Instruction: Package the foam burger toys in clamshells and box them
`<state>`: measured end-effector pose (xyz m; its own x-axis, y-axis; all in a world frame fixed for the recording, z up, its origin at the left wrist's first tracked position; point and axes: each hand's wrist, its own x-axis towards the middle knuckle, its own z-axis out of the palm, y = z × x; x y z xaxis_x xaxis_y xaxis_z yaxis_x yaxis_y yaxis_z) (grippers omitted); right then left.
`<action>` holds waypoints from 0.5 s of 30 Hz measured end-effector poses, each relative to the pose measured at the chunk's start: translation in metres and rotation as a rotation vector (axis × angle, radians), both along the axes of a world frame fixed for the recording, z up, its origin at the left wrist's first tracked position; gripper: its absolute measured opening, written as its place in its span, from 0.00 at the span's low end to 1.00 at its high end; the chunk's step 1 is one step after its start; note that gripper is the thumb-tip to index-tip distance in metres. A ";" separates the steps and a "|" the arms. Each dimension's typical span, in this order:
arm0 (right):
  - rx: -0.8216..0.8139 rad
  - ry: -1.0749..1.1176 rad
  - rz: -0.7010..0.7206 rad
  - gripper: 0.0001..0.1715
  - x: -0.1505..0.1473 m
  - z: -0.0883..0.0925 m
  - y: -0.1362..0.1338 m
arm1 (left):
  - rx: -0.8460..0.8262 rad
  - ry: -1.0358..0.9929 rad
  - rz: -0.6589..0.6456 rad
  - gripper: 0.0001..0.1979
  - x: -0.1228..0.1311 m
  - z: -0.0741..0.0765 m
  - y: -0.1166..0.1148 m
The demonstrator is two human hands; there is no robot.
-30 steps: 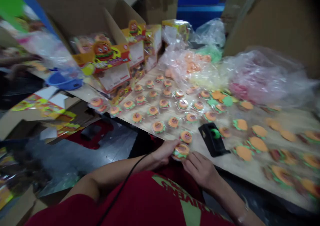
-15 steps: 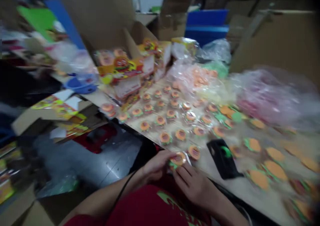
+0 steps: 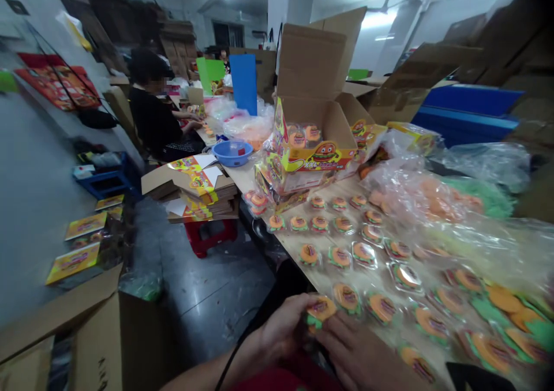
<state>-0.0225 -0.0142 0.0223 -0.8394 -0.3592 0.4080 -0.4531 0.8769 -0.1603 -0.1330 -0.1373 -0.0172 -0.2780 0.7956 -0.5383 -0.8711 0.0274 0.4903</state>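
Observation:
Both of my hands meet at the bottom of the view around one small burger-shaped toy (image 3: 321, 311) in clear wrap. My left hand (image 3: 282, 333) pinches its left side with curled fingers. My right hand (image 3: 363, 359) closes on it from below and the right. They hold it at the near edge of a wooden table (image 3: 298, 242). Rows of several wrapped burger toys (image 3: 364, 253) lie on the table just beyond my hands.
An open display carton (image 3: 319, 143) printed with a burger stands at the table's far end. Clear plastic bags (image 3: 437, 203) of orange and green pieces lie at right. A blue bowl (image 3: 232, 152), a red stool (image 3: 209, 236) under stacked flat cartons, and a seated person (image 3: 158, 114) are at left.
The view has swung up and to the left, so the room and a seated person now show. The black tape dispenser has left the view. My hands still hold the burger toy.

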 end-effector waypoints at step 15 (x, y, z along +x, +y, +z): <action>-0.191 0.073 -0.075 0.09 -0.045 0.026 0.015 | -0.042 0.103 0.095 0.08 -0.050 0.049 0.002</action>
